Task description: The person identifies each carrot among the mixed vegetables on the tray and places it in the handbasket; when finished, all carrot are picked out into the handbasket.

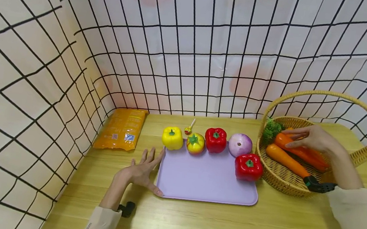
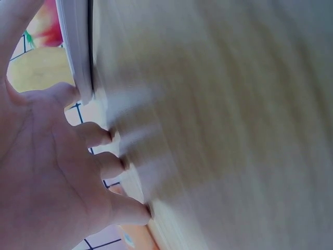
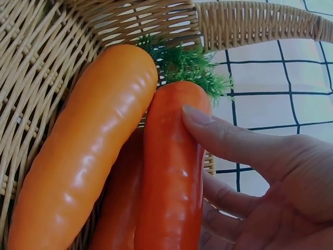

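Note:
My left hand point(image 1: 143, 172) has its fingers spread at the left side of a lilac tray point(image 1: 206, 183), thumb at the near corner and forefinger by the far edge. In the left wrist view its fingertips point(image 2: 119, 164) touch the wooden table. My right hand point(image 1: 316, 139) reaches into a wicker basket point(image 1: 281, 184) and pinches a red-orange toy carrot point(image 3: 171, 166), thumb on top and fingers along its side. Beside it lies a lighter orange carrot point(image 3: 86, 151). Another carrot point(image 3: 122, 208) is partly hidden underneath. Green leafy tops point(image 3: 190, 65) show at the basket's far side.
Along the tray's far side are a yellow pepper point(image 1: 172, 138), a red-yellow tomato-like piece point(image 1: 195, 144), a red pepper point(image 1: 215, 140) and a purple onion point(image 1: 240, 145). Another red pepper point(image 1: 248, 167) sits at the right. A lollipop point(image 1: 189, 128) and orange packet point(image 1: 122, 128) lie behind. The basket handle point(image 1: 328, 94) arches high.

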Demonstrator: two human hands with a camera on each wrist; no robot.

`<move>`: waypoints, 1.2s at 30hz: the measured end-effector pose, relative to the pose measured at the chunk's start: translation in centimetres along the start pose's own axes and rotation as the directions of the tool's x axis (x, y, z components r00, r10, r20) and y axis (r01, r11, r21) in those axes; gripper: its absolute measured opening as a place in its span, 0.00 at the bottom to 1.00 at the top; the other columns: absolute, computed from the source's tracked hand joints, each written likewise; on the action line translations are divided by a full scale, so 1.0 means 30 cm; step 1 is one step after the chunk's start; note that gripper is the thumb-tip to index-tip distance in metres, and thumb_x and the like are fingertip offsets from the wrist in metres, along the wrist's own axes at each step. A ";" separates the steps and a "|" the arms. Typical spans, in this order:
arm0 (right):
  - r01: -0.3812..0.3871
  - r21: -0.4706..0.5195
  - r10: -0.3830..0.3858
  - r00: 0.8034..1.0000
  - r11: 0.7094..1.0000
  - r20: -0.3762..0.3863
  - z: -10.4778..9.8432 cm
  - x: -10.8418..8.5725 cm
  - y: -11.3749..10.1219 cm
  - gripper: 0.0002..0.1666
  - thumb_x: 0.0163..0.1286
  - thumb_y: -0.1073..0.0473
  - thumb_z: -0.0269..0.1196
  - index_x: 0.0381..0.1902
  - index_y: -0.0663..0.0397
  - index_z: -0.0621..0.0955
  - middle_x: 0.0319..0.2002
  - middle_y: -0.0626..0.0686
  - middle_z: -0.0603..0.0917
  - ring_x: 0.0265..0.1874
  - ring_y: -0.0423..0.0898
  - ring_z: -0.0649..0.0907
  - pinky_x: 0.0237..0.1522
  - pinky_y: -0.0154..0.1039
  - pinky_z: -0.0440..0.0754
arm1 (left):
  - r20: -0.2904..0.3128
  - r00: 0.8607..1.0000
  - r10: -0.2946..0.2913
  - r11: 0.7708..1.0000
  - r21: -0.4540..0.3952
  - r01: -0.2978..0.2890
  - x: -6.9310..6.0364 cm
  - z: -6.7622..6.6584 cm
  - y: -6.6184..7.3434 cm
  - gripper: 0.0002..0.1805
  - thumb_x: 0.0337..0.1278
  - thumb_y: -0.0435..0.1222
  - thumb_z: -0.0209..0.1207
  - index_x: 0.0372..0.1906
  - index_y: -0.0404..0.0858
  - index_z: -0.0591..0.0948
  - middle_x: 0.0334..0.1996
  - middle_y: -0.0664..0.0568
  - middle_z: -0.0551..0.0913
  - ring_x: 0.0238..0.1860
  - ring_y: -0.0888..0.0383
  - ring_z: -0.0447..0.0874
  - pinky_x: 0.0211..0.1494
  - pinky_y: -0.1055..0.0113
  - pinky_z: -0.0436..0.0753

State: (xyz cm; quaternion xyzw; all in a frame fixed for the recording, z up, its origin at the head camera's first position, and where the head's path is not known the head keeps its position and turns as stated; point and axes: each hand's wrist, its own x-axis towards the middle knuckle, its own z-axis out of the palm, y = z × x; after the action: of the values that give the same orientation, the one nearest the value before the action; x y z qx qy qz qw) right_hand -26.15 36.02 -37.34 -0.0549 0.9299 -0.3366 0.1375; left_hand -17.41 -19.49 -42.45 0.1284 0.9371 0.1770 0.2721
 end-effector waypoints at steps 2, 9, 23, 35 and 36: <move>-0.005 0.002 0.005 1.000 1.000 0.002 0.001 0.000 -0.005 0.39 0.62 0.48 0.77 0.66 0.60 0.80 0.61 0.73 0.82 0.35 0.39 0.74 0.29 0.35 0.68 | 0.000 1.000 0.000 1.000 0.000 0.000 0.000 0.000 0.001 0.81 0.36 0.61 0.80 0.84 0.54 0.32 0.82 0.36 0.23 0.83 0.33 0.19 0.75 0.19 0.35; -0.012 -0.040 0.013 1.000 0.999 0.013 0.007 0.005 -0.015 0.39 0.62 0.47 0.76 0.66 0.60 0.80 0.63 0.75 0.79 0.50 0.57 0.79 0.34 0.34 0.70 | -0.004 1.000 0.006 1.000 -0.008 -0.006 0.000 -0.002 0.000 0.81 0.36 0.61 0.80 0.84 0.54 0.32 0.82 0.36 0.23 0.83 0.33 0.19 0.75 0.19 0.35; 0.016 -0.019 -0.014 0.996 1.000 0.093 0.029 0.007 -0.013 0.36 0.65 0.52 0.74 0.67 0.65 0.79 0.59 0.74 0.83 0.23 0.39 0.71 0.26 0.34 0.74 | -0.003 1.000 0.013 1.000 -0.005 -0.013 0.001 -0.002 -0.004 0.80 0.37 0.61 0.80 0.84 0.53 0.32 0.82 0.35 0.23 0.82 0.32 0.20 0.75 0.19 0.36; 0.014 -0.024 -0.010 0.991 1.000 0.136 0.047 0.018 -0.006 0.35 0.64 0.55 0.75 0.64 0.67 0.80 0.53 0.70 0.88 0.35 0.38 0.81 0.32 0.34 0.83 | -0.006 1.000 0.016 1.000 0.000 -0.016 -0.002 -0.002 -0.005 0.80 0.37 0.62 0.79 0.84 0.53 0.32 0.82 0.35 0.23 0.83 0.32 0.21 0.75 0.19 0.37; 0.001 -0.011 0.001 0.990 1.000 0.144 0.048 0.018 -0.005 0.36 0.63 0.55 0.76 0.65 0.67 0.79 0.52 0.68 0.88 0.33 0.38 0.81 0.31 0.34 0.83 | -0.005 1.000 0.016 1.000 -0.001 -0.016 -0.002 -0.002 -0.004 0.80 0.37 0.63 0.79 0.84 0.53 0.32 0.82 0.35 0.23 0.83 0.32 0.21 0.75 0.19 0.37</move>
State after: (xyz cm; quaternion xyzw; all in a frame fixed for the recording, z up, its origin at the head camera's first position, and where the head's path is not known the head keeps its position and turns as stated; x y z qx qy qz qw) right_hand -26.24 34.92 -38.44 -0.0798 0.9194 -0.3267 0.2042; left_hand -17.40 -19.62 -42.42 0.1356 0.9366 0.1799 0.2683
